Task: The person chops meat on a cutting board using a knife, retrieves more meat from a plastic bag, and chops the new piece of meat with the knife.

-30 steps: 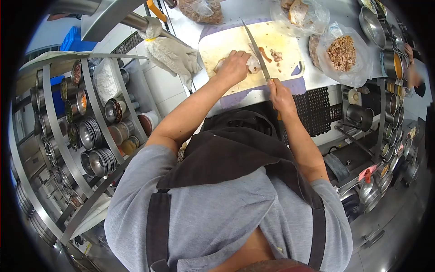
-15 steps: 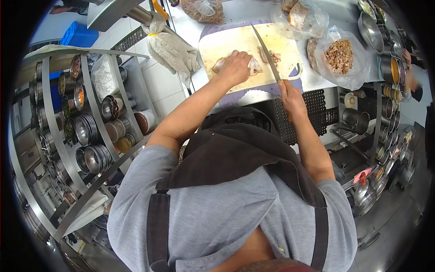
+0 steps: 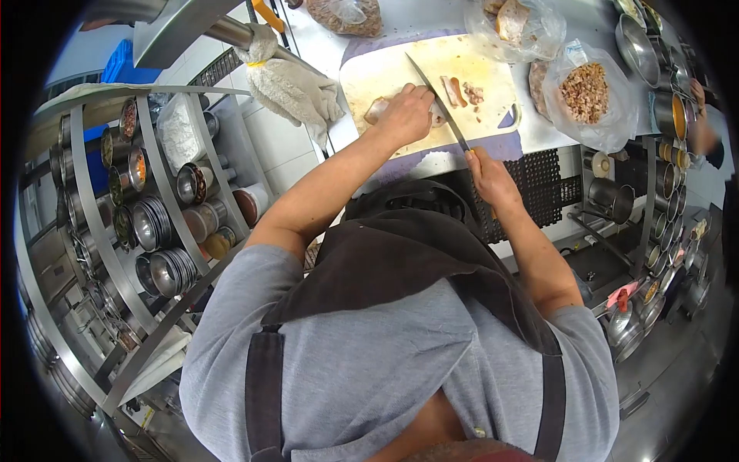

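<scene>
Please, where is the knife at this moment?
In the head view, the knife is in the right hand, its blade over the cutting board, between the left hand and the cut pieces.

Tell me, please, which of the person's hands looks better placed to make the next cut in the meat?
Probably the right: the right hand grips the knife, whose blade lies close beside the meat, while the left hand rests over the meat.

Grey towel (image 3: 289, 88) tied to a metal rail (image 3: 231, 32), blue bin (image 3: 122, 65), stacked metal bowls (image 3: 174, 272) on open shelving (image 3: 108, 231), black perforated mat (image 3: 531, 189)
</scene>
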The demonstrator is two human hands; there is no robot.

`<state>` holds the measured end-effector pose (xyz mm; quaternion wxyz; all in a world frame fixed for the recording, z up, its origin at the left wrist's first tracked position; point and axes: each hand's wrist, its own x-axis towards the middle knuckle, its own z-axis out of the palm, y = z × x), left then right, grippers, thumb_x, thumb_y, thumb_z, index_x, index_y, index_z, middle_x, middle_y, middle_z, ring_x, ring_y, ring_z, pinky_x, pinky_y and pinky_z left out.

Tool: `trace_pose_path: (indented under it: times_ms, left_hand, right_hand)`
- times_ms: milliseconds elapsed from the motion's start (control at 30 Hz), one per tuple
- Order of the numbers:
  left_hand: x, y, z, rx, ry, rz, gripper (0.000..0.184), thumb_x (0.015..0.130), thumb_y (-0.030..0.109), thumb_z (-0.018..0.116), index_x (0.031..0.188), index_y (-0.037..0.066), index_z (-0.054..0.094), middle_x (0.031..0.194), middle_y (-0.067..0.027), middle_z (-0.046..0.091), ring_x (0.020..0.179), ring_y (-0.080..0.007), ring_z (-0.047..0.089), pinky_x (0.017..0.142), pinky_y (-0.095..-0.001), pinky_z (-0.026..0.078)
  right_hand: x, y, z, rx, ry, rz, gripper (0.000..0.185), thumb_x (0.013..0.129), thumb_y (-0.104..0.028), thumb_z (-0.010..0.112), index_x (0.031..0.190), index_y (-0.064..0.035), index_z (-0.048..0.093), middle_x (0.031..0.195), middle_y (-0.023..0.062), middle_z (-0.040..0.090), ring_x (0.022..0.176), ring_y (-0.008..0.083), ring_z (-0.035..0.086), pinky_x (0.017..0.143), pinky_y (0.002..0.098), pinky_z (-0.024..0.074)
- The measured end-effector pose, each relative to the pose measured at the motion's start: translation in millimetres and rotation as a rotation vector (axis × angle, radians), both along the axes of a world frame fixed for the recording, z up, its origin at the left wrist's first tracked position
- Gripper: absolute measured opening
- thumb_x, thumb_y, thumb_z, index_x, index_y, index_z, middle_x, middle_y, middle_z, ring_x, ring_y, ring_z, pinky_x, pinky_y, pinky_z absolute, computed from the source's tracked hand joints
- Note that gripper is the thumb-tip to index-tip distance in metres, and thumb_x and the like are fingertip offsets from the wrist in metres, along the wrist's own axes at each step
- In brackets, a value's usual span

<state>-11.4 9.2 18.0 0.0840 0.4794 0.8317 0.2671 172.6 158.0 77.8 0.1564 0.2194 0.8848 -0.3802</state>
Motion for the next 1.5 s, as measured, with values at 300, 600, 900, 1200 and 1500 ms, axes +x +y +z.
trace_pose_path:
  times_ms: [300,600,900,1200,1500]
  left_hand:
    - [-5.0,2.3,-4.1,0.038,-0.026,-0.051,0.025,0.075,0.006,0.066,0.098,-0.002,0.060,0.101,-0.0186,0.061,0.098,-0.0374,0.056,0.088,-0.0435,0.047]
    - [-13.4,-6.1,9.2,0.045,-0.100,0.042,0.025,0.076,0.010,0.069,0.099,0.000,0.062,0.096,-0.0162,0.064,0.098,-0.0357,0.057,0.088,-0.0428,0.047]
    - [-7.0,-1.5,2.2,0.086,0.027,0.019,0.022,0.076,0.011,0.069,0.094,0.000,0.064,0.097,-0.0158,0.064,0.096,-0.0332,0.056,0.088,-0.0405,0.048]
    - [-5.6,-0.8,-8.5,0.142,0.013,-0.019,0.018,0.074,0.008,0.068,0.089,0.000,0.062,0.092,-0.0162,0.063,0.094,-0.0345,0.057,0.084,-0.0425,0.048]
    - [-2.5,-3.4,1.5,0.093,-0.031,-0.064,0.013,0.079,0.003,0.061,0.091,-0.001,0.066,0.090,-0.0162,0.065,0.089,-0.0355,0.059,0.082,-0.0445,0.048]
  right_hand:
    - [-90.1,-17.7,-36.4,-0.008,0.065,-0.101,0.036,0.102,-0.037,0.039,0.108,-0.0050,0.054,0.090,0.0310,0.064,0.089,0.0496,0.061,0.078,0.0572,0.0455]
    - [-33.1,-12.2,-11.8,-0.012,0.134,-0.141,0.037,0.103,-0.036,0.040,0.109,-0.0038,0.056,0.088,0.0309,0.064,0.088,0.0502,0.060,0.075,0.0568,0.0453]
    - [-7.2,-18.6,-3.8,0.007,0.028,-0.067,0.037,0.103,-0.035,0.039,0.115,-0.0035,0.054,0.087,0.0327,0.063,0.088,0.0518,0.059,0.076,0.0595,0.0441]
    - [-52.3,-22.0,-30.1,0.004,0.021,-0.088,0.039,0.103,-0.038,0.036,0.113,-0.0049,0.054,0.089,0.0316,0.064,0.090,0.0496,0.060,0.078,0.0581,0.0453]
    - [-66.1,-10.6,-28.7,-0.018,0.176,-0.138,0.039,0.103,-0.039,0.038,0.108,-0.0047,0.056,0.089,0.0303,0.064,0.088,0.0487,0.061,0.078,0.0550,0.0460]
